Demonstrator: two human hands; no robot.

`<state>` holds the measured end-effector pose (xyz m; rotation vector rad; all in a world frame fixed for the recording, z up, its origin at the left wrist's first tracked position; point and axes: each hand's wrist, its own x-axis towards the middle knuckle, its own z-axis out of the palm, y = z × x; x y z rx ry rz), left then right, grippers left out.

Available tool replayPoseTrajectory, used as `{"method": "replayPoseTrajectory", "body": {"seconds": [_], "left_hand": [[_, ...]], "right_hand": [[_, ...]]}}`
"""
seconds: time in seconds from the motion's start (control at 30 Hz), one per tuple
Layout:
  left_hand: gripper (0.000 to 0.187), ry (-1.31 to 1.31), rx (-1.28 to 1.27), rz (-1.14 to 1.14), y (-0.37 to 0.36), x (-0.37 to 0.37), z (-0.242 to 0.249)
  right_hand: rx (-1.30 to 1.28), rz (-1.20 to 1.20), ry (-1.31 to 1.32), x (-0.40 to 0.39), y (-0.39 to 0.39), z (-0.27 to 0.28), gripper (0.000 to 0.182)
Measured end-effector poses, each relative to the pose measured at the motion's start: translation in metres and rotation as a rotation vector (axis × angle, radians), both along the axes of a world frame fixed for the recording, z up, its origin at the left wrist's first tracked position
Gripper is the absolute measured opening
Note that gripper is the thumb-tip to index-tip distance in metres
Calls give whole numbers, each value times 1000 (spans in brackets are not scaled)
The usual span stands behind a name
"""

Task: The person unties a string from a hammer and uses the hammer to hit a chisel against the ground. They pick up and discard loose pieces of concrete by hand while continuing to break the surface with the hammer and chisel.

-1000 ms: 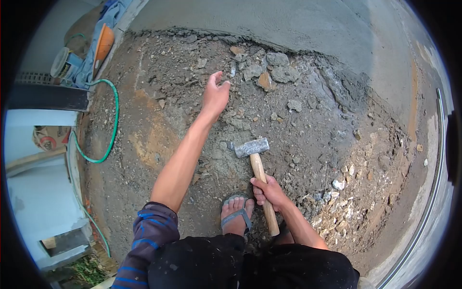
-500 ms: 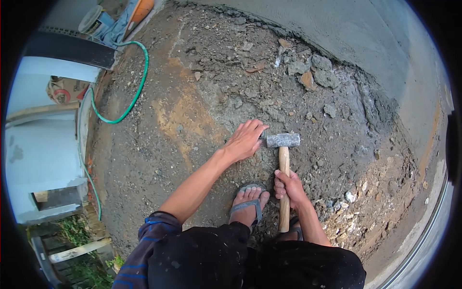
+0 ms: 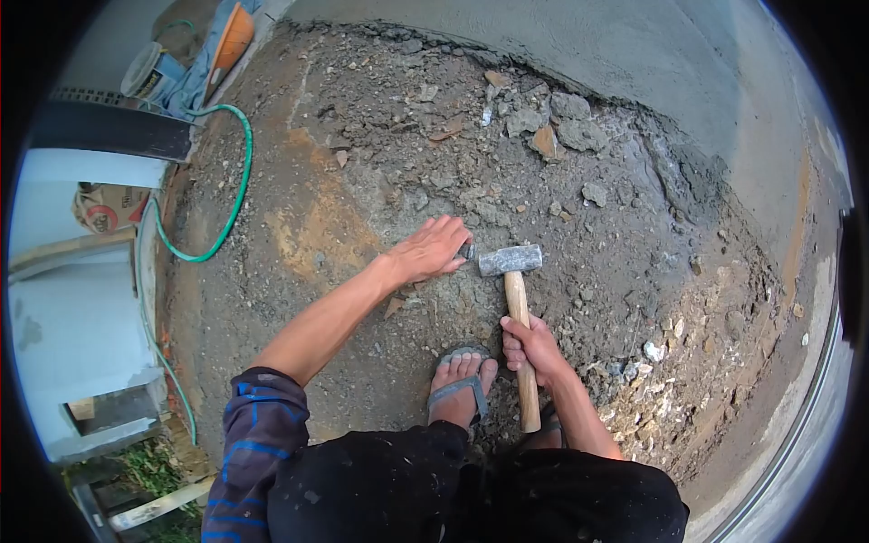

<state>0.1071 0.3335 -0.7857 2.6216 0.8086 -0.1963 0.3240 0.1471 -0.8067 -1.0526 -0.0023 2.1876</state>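
My right hand (image 3: 532, 347) is wrapped round the wooden handle of a hammer (image 3: 512, 262). The grey metal head is just above the rubble, at the far end of the handle. To its left, my left hand (image 3: 429, 250) is low over the ground with its fingers curled round a small dark grey piece (image 3: 465, 251), mostly hidden by the fingers. That piece lies close to the hammer head's left face. Stony, broken ground (image 3: 362, 335) surrounds both hands.
Smooth wet concrete (image 3: 625, 45) spans the top. Loose chunks (image 3: 579, 134) lie at its edge. A green hose (image 3: 246, 172) curves at the left, near a bucket (image 3: 152, 74) and a paper bag (image 3: 109, 206). My sandalled foot (image 3: 460, 389) stands below the hammer.
The whole view has shifted, so the ground and both hands appear farther left. My left hand and the hammer remain close together, and the hammer head is tilted slightly differently.
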Motion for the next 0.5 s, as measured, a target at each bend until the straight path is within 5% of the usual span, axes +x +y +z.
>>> {"method": "replayPoseTrajectory", "body": {"seconds": [0.5], "left_hand": [[39,-71,64,-190,14,-2,-9]], "right_hand": [[-14,-20,-59,-6,1,7,19]]}}
